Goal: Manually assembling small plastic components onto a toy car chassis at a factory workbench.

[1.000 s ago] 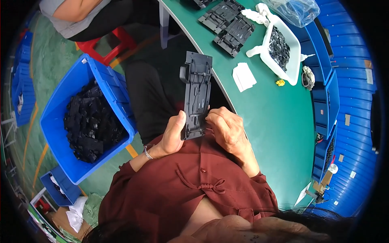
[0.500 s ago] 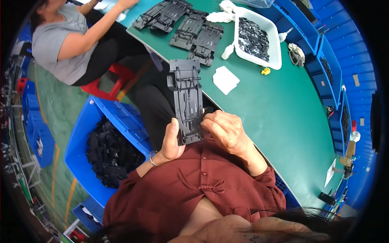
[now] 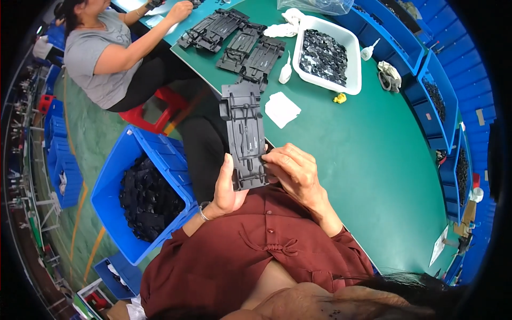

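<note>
1. Matt black plastic, ribbed and moulded, forms the panel (image 3: 247, 133) I hold.
2. Smooth green tabletop (image 3: 373, 176) shows a soft sheen at my right.
3. Smooth white plastic basin (image 3: 354, 58), far right, contains glossy black plastic pieces (image 3: 324, 56).
4. Smooth blue plastic bin (image 3: 111, 200) stands left.
5. Clear, glossy plastic bag (image 3: 320, 6) lies beyond crumpled white cloth (image 3: 284, 26).
6. I wear matt maroon cloth (image 3: 213, 256) and a shiny, metallic-looking bracelet (image 3: 203, 213).

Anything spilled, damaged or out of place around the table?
Nothing looks spilled, and the held panel shows no obvious damage. One small oddity: a yellow item lies alone beside the white tray, unlike the black parts inside it.
</note>
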Tool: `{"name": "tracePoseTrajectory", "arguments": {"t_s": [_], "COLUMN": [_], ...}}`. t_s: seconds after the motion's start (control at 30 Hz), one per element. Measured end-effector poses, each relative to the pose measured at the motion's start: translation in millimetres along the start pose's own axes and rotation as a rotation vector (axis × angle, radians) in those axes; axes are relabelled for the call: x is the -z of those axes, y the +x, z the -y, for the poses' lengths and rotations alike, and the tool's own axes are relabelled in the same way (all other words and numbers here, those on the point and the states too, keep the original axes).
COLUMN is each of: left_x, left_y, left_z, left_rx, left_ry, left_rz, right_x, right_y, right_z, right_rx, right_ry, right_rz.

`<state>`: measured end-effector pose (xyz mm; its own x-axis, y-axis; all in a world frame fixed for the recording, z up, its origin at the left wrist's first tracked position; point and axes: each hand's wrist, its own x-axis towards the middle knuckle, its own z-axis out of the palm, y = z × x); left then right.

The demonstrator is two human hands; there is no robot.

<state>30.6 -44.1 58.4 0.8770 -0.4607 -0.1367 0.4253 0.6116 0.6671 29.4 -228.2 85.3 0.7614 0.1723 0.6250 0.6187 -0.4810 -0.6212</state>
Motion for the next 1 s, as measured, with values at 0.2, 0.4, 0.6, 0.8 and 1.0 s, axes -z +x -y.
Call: {"name": "tracePoseTrajectory", "arguments": {"t_s": [0.2,0.4,0.6,0.8,1.0], "left_x": [-5,-1,16,26,34], "left_y": [-15,-32,-48,-49,-40], "left_z": [9,4,1,0,-4], "left_rx": [-0.050,-0.003,0.040,0.071,0.123], "left_ry": [-0.080,-0.219,-0.298,-0.391,-0.418], "left_rz": [-0.098,-0.067,-0.036,-0.024,-0.064], "right_x": [-2,-5,-18,-27,-40], "right_y": [-8,-15,-21,-22,-18], "right_z": [6,15,28,24,14], "right_rx": [-0.195,-0.464,-0.548,-0.535,-0.563], "right_ry": [0.175,0.450,0.451,0.316,0.358], "right_rz": [0.035,0.146,0.166,0.172,0.155]}}
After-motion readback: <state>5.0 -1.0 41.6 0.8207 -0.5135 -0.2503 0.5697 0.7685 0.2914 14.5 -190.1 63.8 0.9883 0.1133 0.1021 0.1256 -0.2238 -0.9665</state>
